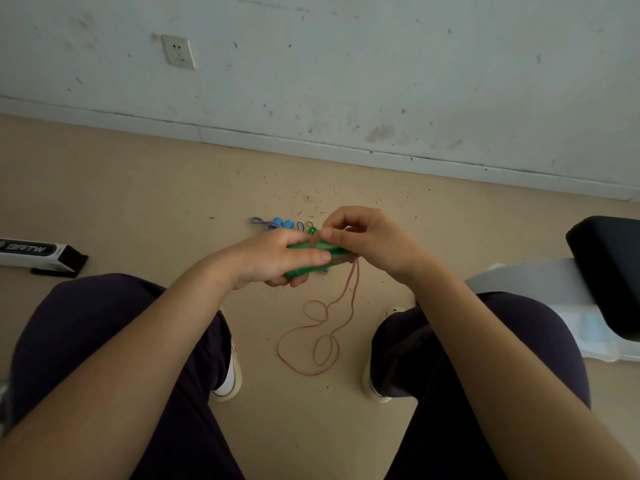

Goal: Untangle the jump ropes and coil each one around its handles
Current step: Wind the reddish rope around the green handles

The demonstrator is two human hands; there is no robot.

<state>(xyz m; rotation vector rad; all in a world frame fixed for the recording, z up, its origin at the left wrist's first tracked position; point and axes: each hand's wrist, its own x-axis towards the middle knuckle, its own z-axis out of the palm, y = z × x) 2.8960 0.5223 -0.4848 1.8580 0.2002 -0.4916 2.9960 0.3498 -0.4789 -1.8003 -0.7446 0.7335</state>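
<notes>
The left hand (pixel 273 259) is clamped around the green handles (pixel 313 252); the right hand (pixel 363 237) pinches the brown rope (pixel 322 327) against them. Each turn probably wants steady tension, laid snug beside the last. Slack rope hangs from the handles, looping on the floor (pixel 138 202) nearer the feet.

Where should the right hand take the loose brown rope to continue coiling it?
Take the brown rope just below the green handles, where two strands hang straight. Come from the right side, since the left hand covers the handles' left end. The floor loops are slack.
</notes>
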